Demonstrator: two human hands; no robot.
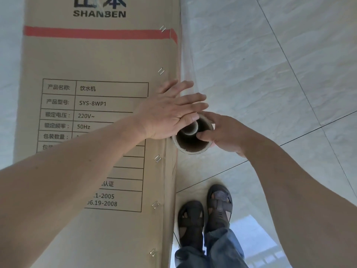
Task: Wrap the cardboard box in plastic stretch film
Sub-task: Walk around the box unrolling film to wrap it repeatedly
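Head view:
Box [92, 132]: tall carton, standing upright on the floor, left of frame; stapled seam near its right edge.
Roll [193, 139]: seen end-on down its open core, long axis vertical, parallel to the box's right edge and just beside it.
Film [186, 60]: clear sheet visible along the box's right edge above the roll; extent over the box faces cannot be judged.
Left hand [170, 111]: fingers straight and spread, palm against the box corner, thumb over the roll's rim.
Right hand [222, 134]: pinches the roll's rim, thumb inside the core, fingers outside.
Key relation: roll between both hands, right hand carrying it; box lies left of it.
Likely next: roll carried round the box, axis kept vertical.
Floor [270, 74]: pale glossy tiles, dark grout lines.
Feet [204, 215]: in dark sandals, near the box's base.
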